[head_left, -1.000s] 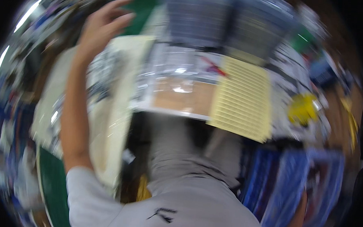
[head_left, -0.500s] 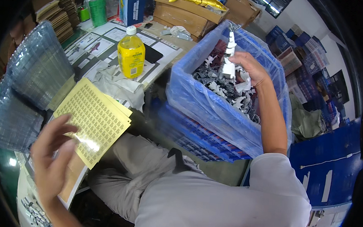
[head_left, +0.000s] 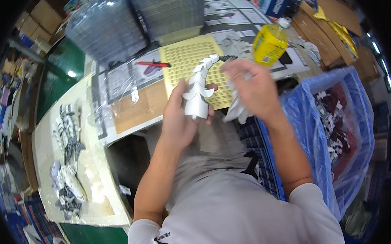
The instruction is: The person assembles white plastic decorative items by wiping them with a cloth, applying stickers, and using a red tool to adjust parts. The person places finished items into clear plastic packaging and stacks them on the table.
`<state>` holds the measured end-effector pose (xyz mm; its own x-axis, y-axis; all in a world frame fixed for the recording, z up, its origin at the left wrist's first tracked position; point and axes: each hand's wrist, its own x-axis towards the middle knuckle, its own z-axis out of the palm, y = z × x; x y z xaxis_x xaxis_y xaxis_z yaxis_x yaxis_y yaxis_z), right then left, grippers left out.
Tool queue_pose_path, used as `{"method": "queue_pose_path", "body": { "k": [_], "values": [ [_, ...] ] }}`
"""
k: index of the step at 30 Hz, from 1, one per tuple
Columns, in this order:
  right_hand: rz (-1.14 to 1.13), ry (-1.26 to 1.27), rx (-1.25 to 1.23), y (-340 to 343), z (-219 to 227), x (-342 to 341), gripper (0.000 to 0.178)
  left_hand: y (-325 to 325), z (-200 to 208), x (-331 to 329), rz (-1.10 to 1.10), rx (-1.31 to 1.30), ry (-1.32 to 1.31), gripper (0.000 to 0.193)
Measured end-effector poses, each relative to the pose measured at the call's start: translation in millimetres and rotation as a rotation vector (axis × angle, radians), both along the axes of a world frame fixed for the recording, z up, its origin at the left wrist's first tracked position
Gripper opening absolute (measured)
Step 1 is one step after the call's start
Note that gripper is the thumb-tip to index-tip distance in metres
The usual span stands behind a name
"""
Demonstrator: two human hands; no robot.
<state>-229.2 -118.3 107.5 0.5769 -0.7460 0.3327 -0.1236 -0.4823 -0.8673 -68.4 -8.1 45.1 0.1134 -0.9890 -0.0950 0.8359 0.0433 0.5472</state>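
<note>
Two bare hands meet near the middle, and the left hand has its fingers curled around the broad lower end of a white jointed toy, thumb on one side and fingertips showing on the other. Taking that toy as the clock's centre, its overlapping segments narrow upward and bend toward 1 o'clock, ending in a thin dark tip. At 2 to 3 o'clock, the right hand is blurred, its fingers bent just beside that tip; whether they touch it or grip anything, I cannot tell. A whitish piece shows below its palm, too unclear to identify. Behind the toy, toward 12 o'clock, lies a yellow sheet of printed labels. A red pen-like tool lies at 10 o'clock and a brown cardboard panel at 8. Farther out, stacked clear plastic trays stand between 10 and 11, a yellow bottle at 2, and a gold fish-shaped piece in an open carton beyond it. Between 3 and 4, a crate lined with blue plastic contains black, white and dark red pieces; at 8, black-and-white jointed pieces lie on a pale tabletop.
</note>
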Motion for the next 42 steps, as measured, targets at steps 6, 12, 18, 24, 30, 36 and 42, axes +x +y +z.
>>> {"method": "queue_pose_path", "body": {
  "k": [6, 12, 18, 24, 30, 36, 42],
  "values": [
    [0.011, -0.308, -0.281, 9, -3, 48, 0.032, 9, 2, 5, 0.164, 0.125, -0.230, 0.054],
    [0.325, 0.113, -0.542, 64, -52, 52, 0.053, 26, 3, 11, 0.342, 0.245, -0.065, 0.077],
    [0.159, -0.191, -0.443, 72, -68, 44, 0.047, 24, 7, 17, 0.344, 0.137, -0.092, 0.079],
    [0.062, -0.013, -0.707, 38, -37, 55, 0.034, 23, 4, 1, 0.342, 0.174, -0.052, 0.074],
    [-0.070, -0.043, -0.548, 10, -47, 83, 0.013, 37, -13, -15, 0.366, 0.214, -0.418, 0.063],
    [0.017, 0.427, -0.403, -41, -62, 76, 0.012, 50, -16, 2, 0.443, 0.249, -1.061, 0.048],
    [-0.198, -0.093, -0.101, -62, -34, 57, 0.021, 48, -7, 17, 0.384, 0.332, -0.830, 0.052]
  ]
}}
